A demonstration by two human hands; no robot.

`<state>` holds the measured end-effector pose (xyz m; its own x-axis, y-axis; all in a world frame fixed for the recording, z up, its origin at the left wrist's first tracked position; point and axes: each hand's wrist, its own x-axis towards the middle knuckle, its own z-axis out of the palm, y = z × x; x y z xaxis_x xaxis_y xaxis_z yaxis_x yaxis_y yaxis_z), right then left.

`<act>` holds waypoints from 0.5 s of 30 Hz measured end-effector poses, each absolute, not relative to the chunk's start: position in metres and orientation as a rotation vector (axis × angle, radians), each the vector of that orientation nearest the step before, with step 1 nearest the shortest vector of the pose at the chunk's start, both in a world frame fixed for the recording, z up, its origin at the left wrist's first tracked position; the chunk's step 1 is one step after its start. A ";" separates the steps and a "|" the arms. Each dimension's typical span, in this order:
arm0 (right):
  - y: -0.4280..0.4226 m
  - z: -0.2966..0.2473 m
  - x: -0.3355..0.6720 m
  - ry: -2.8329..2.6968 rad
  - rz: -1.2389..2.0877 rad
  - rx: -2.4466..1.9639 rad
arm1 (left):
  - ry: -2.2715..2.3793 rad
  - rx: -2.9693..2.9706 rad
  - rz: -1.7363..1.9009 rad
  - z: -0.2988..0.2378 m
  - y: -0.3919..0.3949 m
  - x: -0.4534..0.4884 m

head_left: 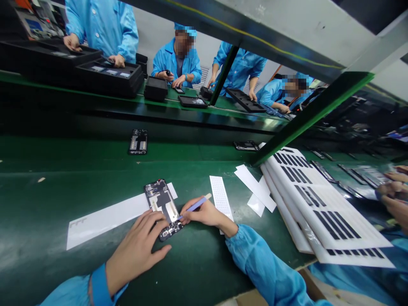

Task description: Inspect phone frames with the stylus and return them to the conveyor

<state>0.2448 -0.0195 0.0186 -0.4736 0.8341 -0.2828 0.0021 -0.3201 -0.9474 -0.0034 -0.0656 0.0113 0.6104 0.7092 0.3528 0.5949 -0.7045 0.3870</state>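
An opened phone body [162, 206] lies on the green mat in front of me, its dark inner parts facing up, resting partly on a long white paper strip [105, 219]. My left hand [138, 248] lies flat beside it, fingers stretched onto its lower end and steadying it. My right hand [205, 213] is closed in a pinch on a thin blue stick tool [196, 205], whose tip touches the phone's lower right side.
A dotted sticker sheet [219, 196] and white paper pieces [255, 187] lie right of my hand. Stacked sheets with black strips [318, 204] fill the right. Other phone bodies [138, 141] lie on the belt. Several workers in blue coats stand behind black trays [110, 76]. Another person's hands [395, 191] are at far right.
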 end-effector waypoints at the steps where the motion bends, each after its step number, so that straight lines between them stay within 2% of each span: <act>1: -0.020 0.019 0.243 -1.327 1.862 -1.100 | 1.088 2.598 0.734 0.010 -0.066 -0.004; 15: -0.024 0.022 0.238 -1.378 1.907 -1.085 | 1.036 2.626 0.697 0.016 -0.068 -0.005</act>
